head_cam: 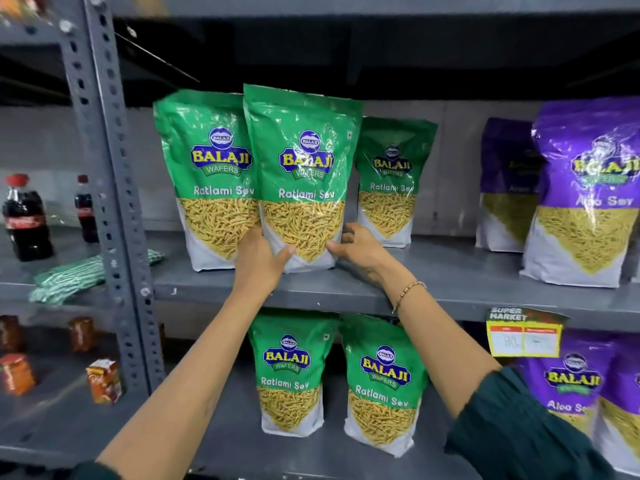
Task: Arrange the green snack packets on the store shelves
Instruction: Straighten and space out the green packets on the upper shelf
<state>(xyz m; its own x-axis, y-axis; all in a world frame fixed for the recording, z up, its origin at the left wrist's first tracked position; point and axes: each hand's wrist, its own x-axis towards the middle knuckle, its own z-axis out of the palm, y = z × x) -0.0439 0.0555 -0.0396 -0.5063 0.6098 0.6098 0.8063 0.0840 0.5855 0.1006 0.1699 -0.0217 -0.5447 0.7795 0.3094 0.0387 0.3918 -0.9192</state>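
The fingers [285,252] of the left hand [258,259] and those of the right hand [360,249] were closed on the lower corners of the middle green packet [303,174], one hand on each side, equally near. The packet stood upright, long axis vertical, on the upper shelf [346,289], overlapping the left green packet [207,174], with a third green packet [391,181] behind to its right.

Five green packets [300,174], four purple packets [585,195], two cola bottles [26,220]
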